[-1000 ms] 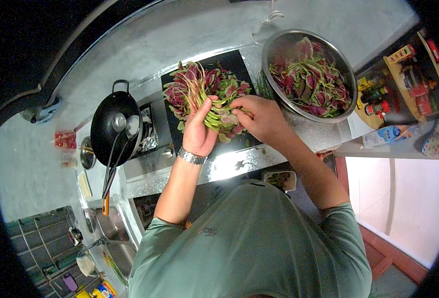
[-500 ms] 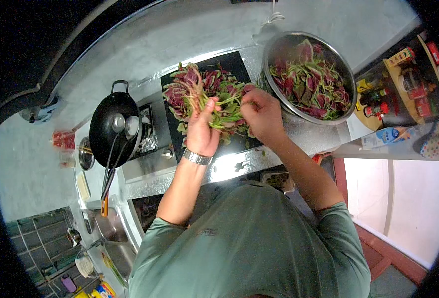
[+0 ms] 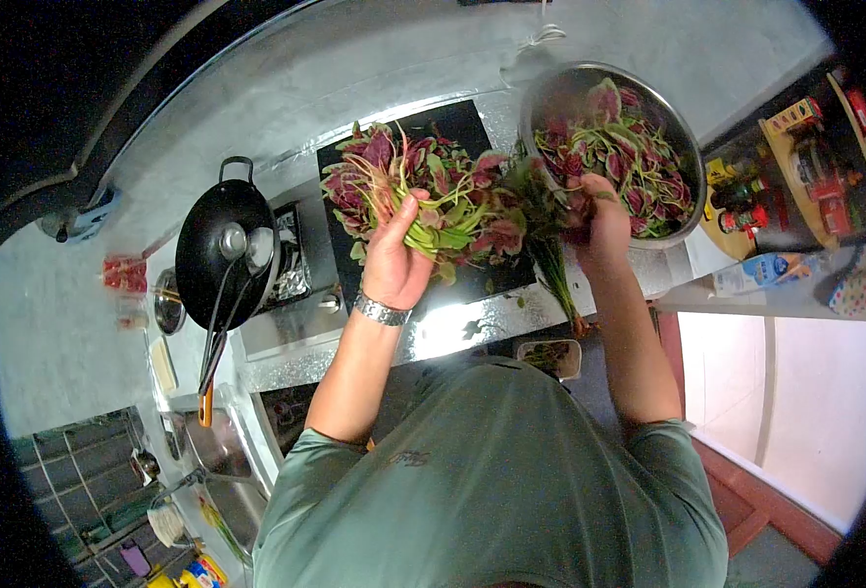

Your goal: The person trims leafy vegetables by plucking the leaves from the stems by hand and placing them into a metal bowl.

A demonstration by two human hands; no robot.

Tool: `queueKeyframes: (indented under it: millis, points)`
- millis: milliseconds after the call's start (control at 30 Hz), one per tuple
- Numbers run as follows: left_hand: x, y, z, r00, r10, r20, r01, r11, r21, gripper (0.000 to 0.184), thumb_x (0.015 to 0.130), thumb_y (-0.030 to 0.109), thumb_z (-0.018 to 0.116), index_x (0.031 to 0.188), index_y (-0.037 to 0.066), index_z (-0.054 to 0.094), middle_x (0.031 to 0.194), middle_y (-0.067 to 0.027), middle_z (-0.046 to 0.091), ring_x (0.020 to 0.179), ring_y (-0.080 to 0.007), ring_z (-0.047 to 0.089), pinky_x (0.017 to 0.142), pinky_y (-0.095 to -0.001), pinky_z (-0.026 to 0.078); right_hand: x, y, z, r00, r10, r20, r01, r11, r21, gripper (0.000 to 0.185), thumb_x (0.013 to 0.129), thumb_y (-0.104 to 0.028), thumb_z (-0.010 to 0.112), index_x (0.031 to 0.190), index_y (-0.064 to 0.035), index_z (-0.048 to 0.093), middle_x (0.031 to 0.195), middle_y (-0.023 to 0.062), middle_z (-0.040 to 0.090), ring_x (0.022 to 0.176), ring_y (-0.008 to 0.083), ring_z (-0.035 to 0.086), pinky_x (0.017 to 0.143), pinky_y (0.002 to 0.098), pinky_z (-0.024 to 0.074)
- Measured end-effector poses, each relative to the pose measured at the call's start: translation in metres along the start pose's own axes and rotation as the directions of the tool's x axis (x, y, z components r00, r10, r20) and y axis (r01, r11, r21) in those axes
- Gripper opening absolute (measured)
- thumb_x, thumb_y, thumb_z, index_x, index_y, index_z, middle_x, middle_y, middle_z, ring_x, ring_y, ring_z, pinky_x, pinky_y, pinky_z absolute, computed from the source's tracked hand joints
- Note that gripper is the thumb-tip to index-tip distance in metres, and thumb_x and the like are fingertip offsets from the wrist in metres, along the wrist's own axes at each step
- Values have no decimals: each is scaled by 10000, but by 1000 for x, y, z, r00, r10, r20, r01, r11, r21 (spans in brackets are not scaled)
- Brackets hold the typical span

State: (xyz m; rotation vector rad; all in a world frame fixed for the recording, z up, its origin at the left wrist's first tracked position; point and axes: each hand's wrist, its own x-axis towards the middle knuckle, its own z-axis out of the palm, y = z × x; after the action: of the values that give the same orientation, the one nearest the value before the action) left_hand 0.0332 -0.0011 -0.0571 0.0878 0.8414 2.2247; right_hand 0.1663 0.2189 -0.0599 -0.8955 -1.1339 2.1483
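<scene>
My left hand (image 3: 398,260) is closed around a bunch of red amaranth (image 3: 433,220), its pale pink root ends sticking up past the thumb and its leaves hanging to the right. Beneath it, more purple-green amaranth leaves (image 3: 340,186) lie on a black square panel (image 3: 467,122). At the near left rim of a steel bowl (image 3: 692,147), my right hand (image 3: 604,220) is smeared by motion, with blurred purple leaves at its closed fingers. Plucked amaranth (image 3: 629,162) heaps inside the bowl. A bundle of thin green stalks (image 3: 552,279) lies between panel and bowl.
On the left a black wok (image 3: 202,230) holds a ladle (image 3: 233,241), handles pointing toward me. A sink (image 3: 222,446) is at lower left. Bottles and jars (image 3: 742,216) fill the right-hand shelf. Below the counter edge sits a small container (image 3: 550,360).
My right hand has moved right, from beside the amaranth bunch to the bowl's rim, uncovering the green stalks. My left hand stays nearly in place, still gripping the bunch.
</scene>
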Motion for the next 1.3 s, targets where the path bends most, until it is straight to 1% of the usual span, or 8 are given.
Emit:
queueKeyframes:
  millis: [200, 267, 433, 733, 933, 1000, 1200, 1300]
  points:
    - [4, 4, -10, 999, -36, 6, 36, 997, -62, 169, 931, 232, 580, 1029, 104, 633, 939, -18, 651, 867, -174, 608, 792, -333, 498, 5, -16, -17, 980, -199, 18, 199, 980, 8, 157, 946, -234, 515, 930, -80, 532, 745, 12, 535, 624, 110, 472, 537, 252, 390]
    - [4, 3, -7, 999, -44, -15, 43, 996, -75, 176, 928, 237, 584, 1034, 105, 631, 930, -15, 648, 866, -172, 603, 784, -332, 497, 5, -12, -14, 950, -246, 193, 287, 932, -220, 148, 957, -238, 505, 941, -93, 533, 744, 11, 530, 642, 115, 477, 554, 264, 402]
    - [4, 2, -6, 994, -87, 61, 94, 989, -115, 184, 926, 241, 587, 1050, 110, 623, 944, -9, 641, 868, -169, 590, 783, -331, 488, -37, -2, 27, 949, 12, 314, 65, 971, -231, 147, 963, -238, 503, 983, -94, 520, 737, -1, 502, 648, 111, 466, 569, 252, 396]
    - [-3, 2, -3, 996, 38, 80, -48, 991, 125, 142, 924, 142, 582, 1048, 74, 600, 960, -13, 610, 885, -126, 566, 809, -289, 455, -48, -12, 58, 820, -56, 569, 344, 844, -412, 106, 904, -92, 578, 990, -36, 551, 865, 4, 578, 778, 65, 529, 689, 220, 431]
    - [-4, 4, -1, 991, 19, 135, -40, 986, 159, 146, 921, 142, 589, 1041, 61, 605, 966, -16, 612, 880, -123, 562, 801, -279, 451, -39, -26, 82, 730, -147, 667, 628, 528, -571, 81, 868, -78, 602, 937, -38, 611, 851, 47, 652, 747, 139, 620, 674, 278, 491]
    - [-4, 4, 0, 990, 24, 137, -46, 986, 161, 146, 921, 140, 589, 1041, 59, 603, 967, -17, 611, 877, -123, 561, 801, -279, 451, -31, -15, 82, 481, -258, 838, 877, 141, -460, 134, 849, -189, 598, 927, -87, 636, 800, 130, 641, 702, 305, 642, 617, 389, 518]
    - [-4, 7, -3, 990, 43, 138, -63, 987, 147, 143, 922, 126, 584, 1045, 54, 588, 953, -17, 600, 847, -118, 552, 775, -268, 456, -41, 0, 85, 555, -396, 731, 828, 176, -533, 110, 845, -192, 590, 879, -98, 635, 820, 120, 658, 735, 314, 651, 626, 414, 527]
    - [-5, 7, -2, 990, 33, 137, -51, 990, 131, 140, 923, 120, 580, 1045, 52, 582, 943, -18, 595, 833, -114, 549, 755, -261, 458, -36, 3, 79, 568, -312, 762, 822, 168, -544, 119, 846, -191, 591, 904, -98, 639, 826, 121, 663, 743, 316, 653, 632, 410, 529]
